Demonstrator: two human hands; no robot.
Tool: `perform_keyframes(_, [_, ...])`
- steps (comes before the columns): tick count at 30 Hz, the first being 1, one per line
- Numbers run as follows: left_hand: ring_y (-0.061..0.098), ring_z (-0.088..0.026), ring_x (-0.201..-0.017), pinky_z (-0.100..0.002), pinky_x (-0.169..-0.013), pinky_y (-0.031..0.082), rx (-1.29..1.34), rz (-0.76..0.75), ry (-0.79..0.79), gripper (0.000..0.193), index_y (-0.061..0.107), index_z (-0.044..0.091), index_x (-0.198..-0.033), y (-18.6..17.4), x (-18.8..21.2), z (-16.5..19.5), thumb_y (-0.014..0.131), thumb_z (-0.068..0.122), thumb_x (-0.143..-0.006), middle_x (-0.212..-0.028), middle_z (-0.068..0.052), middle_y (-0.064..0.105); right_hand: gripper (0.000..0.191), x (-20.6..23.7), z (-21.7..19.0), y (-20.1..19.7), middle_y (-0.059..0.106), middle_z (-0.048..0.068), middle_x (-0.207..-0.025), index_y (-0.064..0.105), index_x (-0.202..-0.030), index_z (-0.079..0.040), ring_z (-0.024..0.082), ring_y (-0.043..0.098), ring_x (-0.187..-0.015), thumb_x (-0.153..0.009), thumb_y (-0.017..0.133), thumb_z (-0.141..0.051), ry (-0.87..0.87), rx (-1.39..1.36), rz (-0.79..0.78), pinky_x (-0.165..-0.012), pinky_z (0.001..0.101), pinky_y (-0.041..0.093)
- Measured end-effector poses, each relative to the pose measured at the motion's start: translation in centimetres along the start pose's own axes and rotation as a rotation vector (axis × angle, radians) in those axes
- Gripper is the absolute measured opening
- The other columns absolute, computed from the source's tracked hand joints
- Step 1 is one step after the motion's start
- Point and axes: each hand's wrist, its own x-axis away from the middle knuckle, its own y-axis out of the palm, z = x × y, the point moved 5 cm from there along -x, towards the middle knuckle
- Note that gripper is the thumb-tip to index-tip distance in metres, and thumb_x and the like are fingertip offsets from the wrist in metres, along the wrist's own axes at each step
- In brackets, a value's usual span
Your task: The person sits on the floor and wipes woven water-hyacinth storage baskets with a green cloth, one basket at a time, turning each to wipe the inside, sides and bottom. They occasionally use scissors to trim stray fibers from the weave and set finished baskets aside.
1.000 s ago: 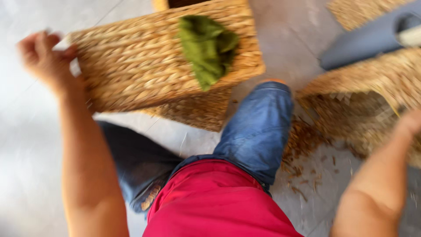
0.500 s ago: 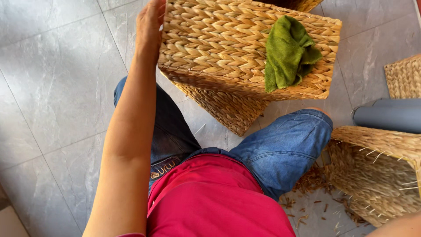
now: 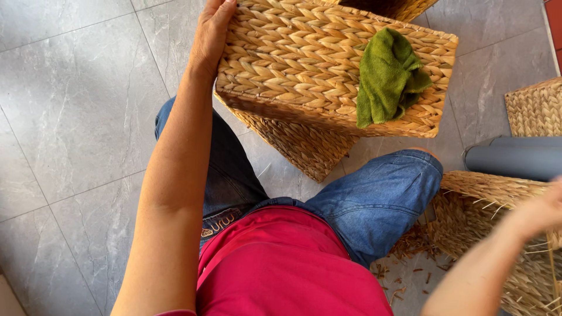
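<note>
My left hand (image 3: 212, 30) grips the left edge of a woven straw basket (image 3: 293, 64) that rests overturned above my knees. A crumpled green cloth (image 3: 387, 77) lies on the basket's right part. My right hand (image 3: 541, 212) is blurred at the right edge, over an unfinished straw basket (image 3: 486, 205) with loose strands; thin straw strands run down from it, and I cannot tell whether it holds them.
A second woven piece (image 3: 304, 149) lies under the held basket on the grey tiled floor (image 3: 76, 117). A grey rolled mat (image 3: 515, 158) and another basket (image 3: 535, 108) are at the right. Straw scraps (image 3: 404, 257) litter the floor by my knee.
The view has shifted and the basket with the cloth now sits nearer and higher. My right forearm and hand have come into view at the right over the unfinished basket.
</note>
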Motion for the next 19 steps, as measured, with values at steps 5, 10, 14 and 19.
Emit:
perform_keyframes(5, [0.063, -0.013, -0.108, -0.031, -0.1, 0.054, -0.075, 0.107, 0.077, 0.035, 0.065, 0.004, -0.127, 0.0, -0.3, 1.9, 0.063, 0.036, -0.112, -0.118, -0.005, 0.07, 0.05, 11.3, -19.6, 8.7, 0.053, 0.015, -0.158, 0.048, -0.156, 0.0, 0.027, 0.046, -0.152, -0.113, 0.066, -0.018, -0.669, -0.423, -0.564, -0.132, 0.0384, 0.033])
perform_keyframes(10, [0.061, -0.008, -0.1, -0.026, -0.092, 0.052, -0.125, 0.055, 0.071, 0.033, 0.069, 0.007, -0.12, 0.7, 1.1, 2.6, 0.06, 0.036, -0.11, -0.109, 0.002, 0.067, 0.08, 19.0, -30.5, 13.1, 0.033, 0.024, -0.163, 0.046, -0.157, -0.013, 0.046, 0.036, -0.148, -0.09, 0.083, -0.034, -0.988, -0.072, -0.544, -0.124, 0.0556, 0.029])
perform_keyframes(14, [0.062, -0.007, -0.092, -0.026, -0.086, 0.053, -0.062, 0.023, 0.014, 0.028, 0.068, 0.009, -0.119, 1.3, 0.8, 2.4, 0.057, 0.032, -0.11, -0.102, 0.002, 0.068, 0.057, 23.1, -33.8, 13.6, 0.04, 0.017, -0.165, 0.056, -0.153, -0.024, 0.037, 0.042, -0.153, -0.101, 0.08, -0.015, -0.894, -0.205, -0.575, -0.129, 0.0475, 0.039])
perform_keyframes(19, [0.06, -0.007, -0.097, -0.026, -0.09, 0.052, -0.139, 0.024, 0.047, 0.026, 0.069, 0.005, -0.118, 0.9, 0.0, 2.5, 0.059, 0.029, -0.115, -0.106, 0.001, 0.069, 0.054, 30.4, -40.1, 14.5, 0.047, 0.011, -0.156, 0.059, -0.146, -0.024, 0.035, 0.047, -0.145, -0.096, 0.081, -0.022, -1.071, -0.355, -0.74, -0.125, 0.0509, 0.035])
